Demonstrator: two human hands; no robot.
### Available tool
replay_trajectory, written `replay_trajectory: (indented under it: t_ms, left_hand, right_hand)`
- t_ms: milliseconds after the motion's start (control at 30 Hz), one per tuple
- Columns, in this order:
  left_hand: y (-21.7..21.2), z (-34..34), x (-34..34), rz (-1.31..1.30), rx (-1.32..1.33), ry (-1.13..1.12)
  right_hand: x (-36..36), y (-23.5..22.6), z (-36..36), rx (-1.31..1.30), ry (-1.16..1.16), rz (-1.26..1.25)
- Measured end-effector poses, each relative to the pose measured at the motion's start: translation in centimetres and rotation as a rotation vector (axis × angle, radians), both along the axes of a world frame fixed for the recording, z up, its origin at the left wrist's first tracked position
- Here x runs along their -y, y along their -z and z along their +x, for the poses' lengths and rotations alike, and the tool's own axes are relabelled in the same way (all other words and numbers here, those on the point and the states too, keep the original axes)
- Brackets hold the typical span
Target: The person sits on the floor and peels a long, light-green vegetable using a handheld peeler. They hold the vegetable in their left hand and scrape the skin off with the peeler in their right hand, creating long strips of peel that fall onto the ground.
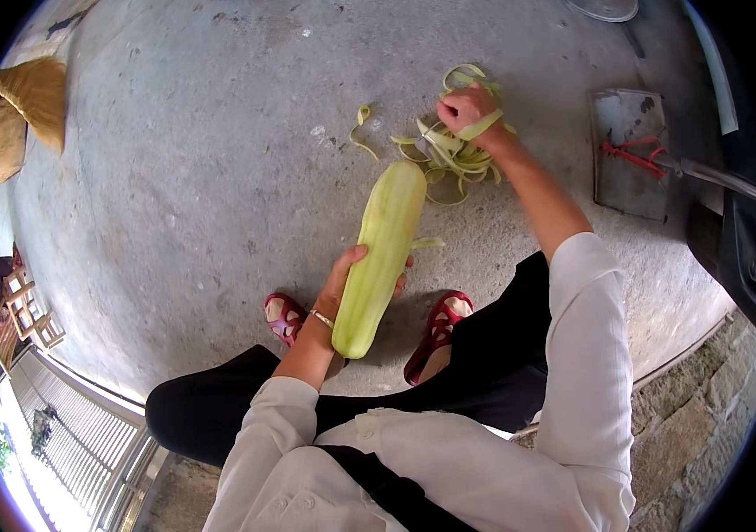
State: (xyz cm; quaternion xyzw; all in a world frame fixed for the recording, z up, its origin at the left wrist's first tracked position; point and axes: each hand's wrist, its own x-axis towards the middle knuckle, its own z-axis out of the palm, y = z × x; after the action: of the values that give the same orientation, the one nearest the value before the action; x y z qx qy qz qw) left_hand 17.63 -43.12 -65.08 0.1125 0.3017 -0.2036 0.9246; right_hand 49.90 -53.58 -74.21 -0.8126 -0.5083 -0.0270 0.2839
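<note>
A long pale green gourd (379,257), its skin pared off in lengthwise bands, lies slanted in my left hand (342,277). The thumb shows on its near left side and fingertips show past its right edge. Farther out, my right hand (469,108) is closed in a fist, apart from the gourd. A thin metallic peeler (428,136) sticks out below the fist, its handle hidden by the fingers. One strip of peel (481,125) drapes over my right wrist. Beneath that hand, curled green peels (459,164) lie heaped on the concrete floor.
A loose peel (361,133) lies left of the heap. At the right is a metal dustpan (629,152) with red cord on its handle. My red sandals (438,335) stand either side of the gourd's lower end. A straw broom head (34,97) is at far left, wooden chairs (27,306) below it.
</note>
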Motion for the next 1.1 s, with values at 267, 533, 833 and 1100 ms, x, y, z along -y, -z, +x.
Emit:
replay_trajectory:
  t_ms: [267,533,833,1100]
  left_hand:
    - [1.0,-0.1,1.1,-0.013,-0.070,-0.074]
    - [1.3,-0.2,0.9,-0.050,0.030,-0.022]
    - [0.2,0.3,0.9,0.002,-0.001,-0.014]
    - [0.3,0.0,0.3,-0.132,-0.031,-0.164]
  right_hand:
    - [-2.8,-6.7,-9.8,-0.316,-0.390,0.083]
    - [-3.2,-6.2,-10.4,-0.269,-0.382,0.157]
    - [-2.1,-0.5,-4.0,-0.165,-0.119,0.064]
    - [-1.7,-4.5,-4.3,-0.257,-0.153,0.078]
